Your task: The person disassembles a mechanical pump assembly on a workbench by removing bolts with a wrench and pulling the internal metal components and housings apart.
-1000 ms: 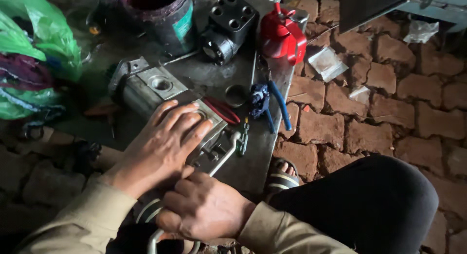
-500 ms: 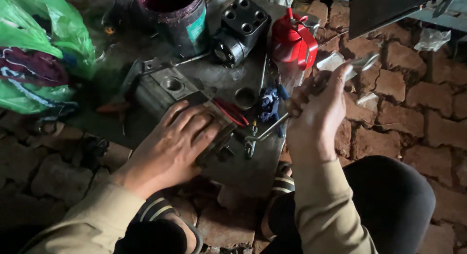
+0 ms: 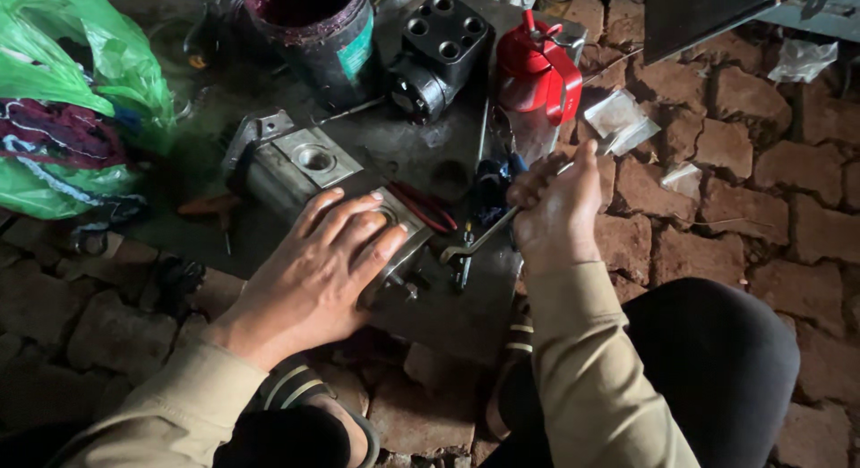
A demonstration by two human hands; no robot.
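Observation:
My left hand (image 3: 315, 269) lies flat with fingers spread on top of a grey metal pump block (image 3: 394, 253) that rests on a dark steel plate (image 3: 466, 298). My right hand (image 3: 557, 204) is closed around a slim metal wrench (image 3: 488, 235), whose lower end points at the block's right side near a bolt. A red rubber seal ring (image 3: 425, 208) lies just beyond the block.
A second grey pump housing (image 3: 296, 168), a black valve block (image 3: 441, 47), a dark bucket (image 3: 313, 34) and a red oil can (image 3: 542, 74) stand on the plate. Green plastic bag (image 3: 72, 110) at left. Brick floor with paper scraps (image 3: 623, 119) at right.
My right hand went from beside the left hand at the block up to the right, and now holds the wrench against the block. My left hand stayed on the block.

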